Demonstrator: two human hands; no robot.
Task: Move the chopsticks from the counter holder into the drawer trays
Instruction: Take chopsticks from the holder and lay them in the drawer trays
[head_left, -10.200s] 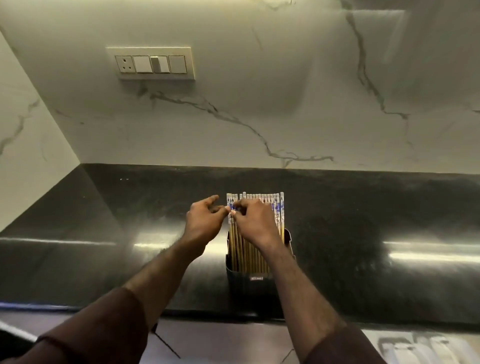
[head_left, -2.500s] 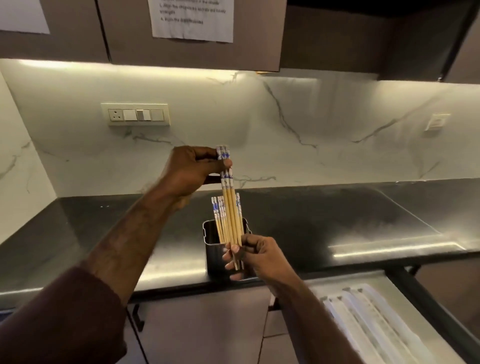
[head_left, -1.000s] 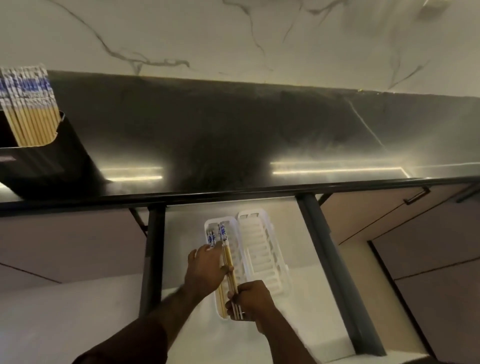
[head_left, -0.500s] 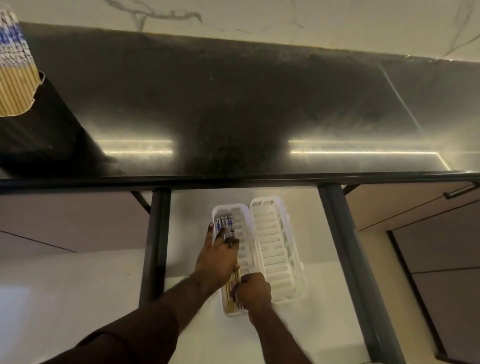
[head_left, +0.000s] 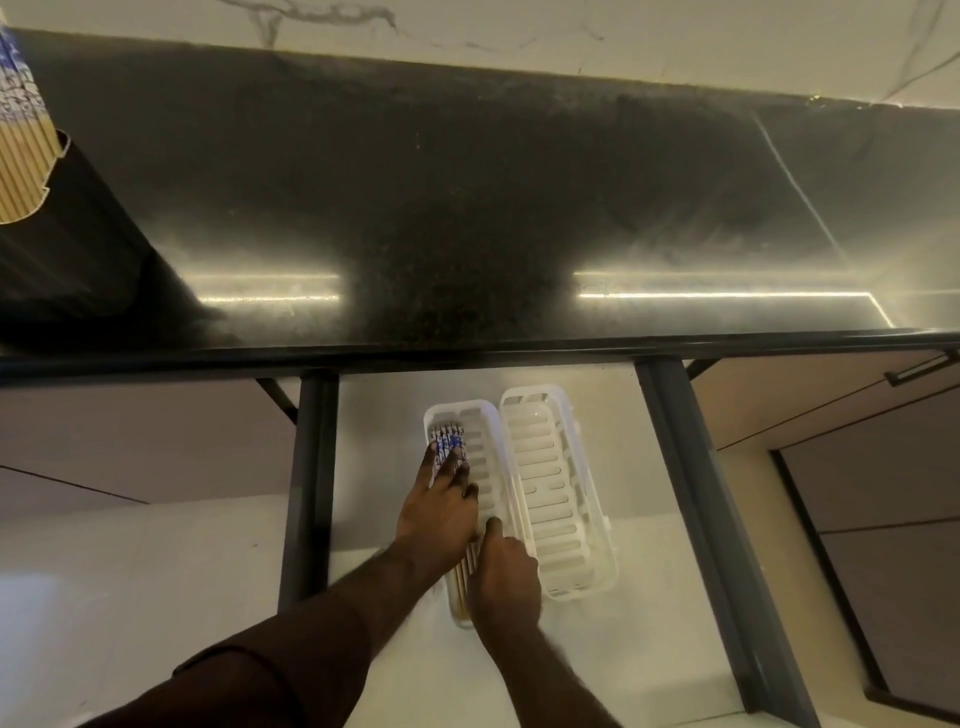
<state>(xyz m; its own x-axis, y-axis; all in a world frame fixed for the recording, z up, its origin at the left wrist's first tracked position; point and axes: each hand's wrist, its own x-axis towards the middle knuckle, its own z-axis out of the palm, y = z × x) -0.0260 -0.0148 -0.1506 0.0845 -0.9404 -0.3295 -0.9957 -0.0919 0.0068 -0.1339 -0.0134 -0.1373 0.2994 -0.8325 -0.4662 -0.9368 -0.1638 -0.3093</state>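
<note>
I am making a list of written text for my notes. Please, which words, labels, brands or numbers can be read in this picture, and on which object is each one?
None can be read.
chopsticks in the tray: blue and white pattern on the ends, no readable letters.
chopsticks in the holder: the same pattern, blurred.
white trays: no label shows.

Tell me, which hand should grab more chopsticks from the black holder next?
Probably the left hand. The holder stands far left on the counter, on that hand's side; the right hand is farther away.
</note>
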